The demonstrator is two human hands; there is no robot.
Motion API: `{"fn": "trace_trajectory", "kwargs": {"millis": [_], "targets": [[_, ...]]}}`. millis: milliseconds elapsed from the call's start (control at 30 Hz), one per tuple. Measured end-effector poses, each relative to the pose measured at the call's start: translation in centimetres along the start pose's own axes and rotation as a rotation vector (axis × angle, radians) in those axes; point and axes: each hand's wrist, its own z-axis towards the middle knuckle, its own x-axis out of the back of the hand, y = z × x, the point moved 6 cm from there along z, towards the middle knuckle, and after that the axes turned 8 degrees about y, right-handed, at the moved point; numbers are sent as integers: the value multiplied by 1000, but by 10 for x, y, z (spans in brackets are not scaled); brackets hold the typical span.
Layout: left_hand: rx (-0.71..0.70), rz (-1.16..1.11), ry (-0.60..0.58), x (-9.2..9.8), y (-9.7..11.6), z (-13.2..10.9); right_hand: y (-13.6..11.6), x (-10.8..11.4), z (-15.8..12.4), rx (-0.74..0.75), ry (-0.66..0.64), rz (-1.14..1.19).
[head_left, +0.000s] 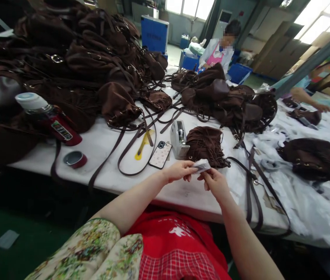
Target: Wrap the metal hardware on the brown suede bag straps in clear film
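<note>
Between my two hands is a small crumpled piece of white paper or tissue (pixel 202 165); its exact kind is unclear. My left hand (pixel 181 171) pinches its left end, and my right hand (pixel 214 180) grips the lower right end with closed fingers. Just beyond my hands lies a dark brown fringed bag (pixel 204 144) on the white table (pixel 171 196). Beside it stands a clear tape dispenser (pixel 179 138). A phone in a patterned case (pixel 160 154) and a yellow comb (pixel 144 144) lie to the left of my hands.
A heap of brown bags (pixel 95 58) fills the left side, and more bags (pixel 226 95) lie at the back. A red bottle (pixel 51 120) leans there, its cup (pixel 75 159) near the edge. White plastic wrapping (pixel 308 206) covers the right. A co-worker (pixel 219 50) is behind the table.
</note>
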Motion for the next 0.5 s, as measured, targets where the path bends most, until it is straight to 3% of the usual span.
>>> {"fn": "trace_trajectory", "kwargs": {"millis": [200, 500], "targets": [[-104, 184, 87, 0, -5, 6, 20, 4, -9, -103, 1, -3], [-96, 227, -14, -7, -6, 6, 15, 11, -23, 40, 65, -15]]}}
